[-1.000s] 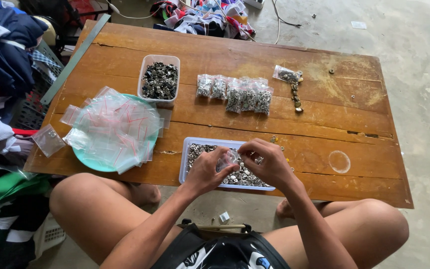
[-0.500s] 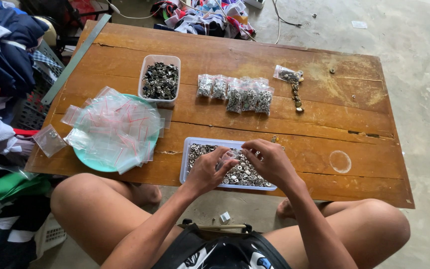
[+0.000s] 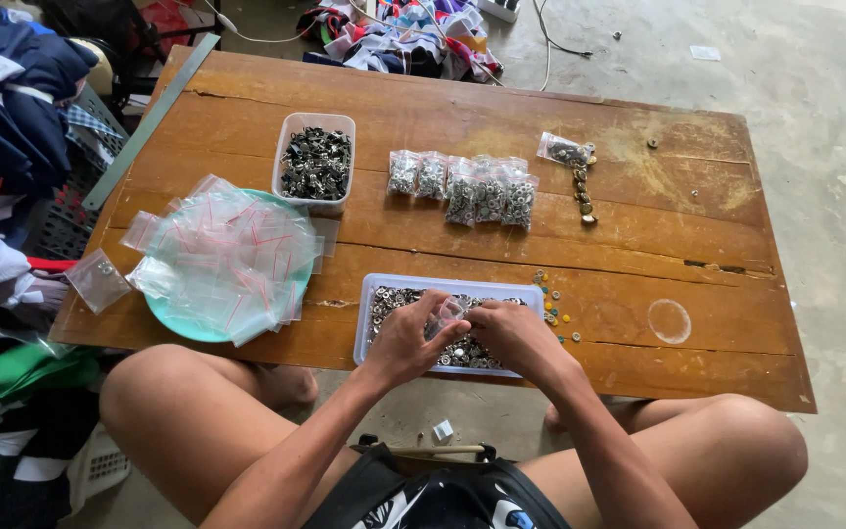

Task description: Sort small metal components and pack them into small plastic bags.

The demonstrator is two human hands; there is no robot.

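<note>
1. Since a second ago both hands have sunk a little toward the tray; the left hand point(image 3: 405, 343) and right hand point(image 3: 513, 336) now meet low over its middle instead of just above it.
2. Both hands pinch one small clear bag point(image 3: 447, 315) between their fingertips, left from the left, right from the right. The bag sits right over the white tray point(image 3: 369, 294) of small metal rings at the near edge of the counter point(image 3: 638, 255).
3. Fingers hide much of the bag, so this is a guess: its long axis seems to run left-right between the hands, mouth tilted up and toward the far edge.
4. Risk, as I judge it: the bag is thin and slack, so a loose pinch could tip it and spill rings back into the tray or over the near edge onto the floor.
5. Loose coloured beads point(image 3: 552, 299) lie just beside the tray's right end; a sweeping wrist could scatter them.
6. Farther off: filled bags point(image 3: 464, 186) mid-counter, a tub of dark pieces point(image 3: 315, 162), and empty bags heaped on a green plate point(image 3: 173, 318) at the left.
</note>
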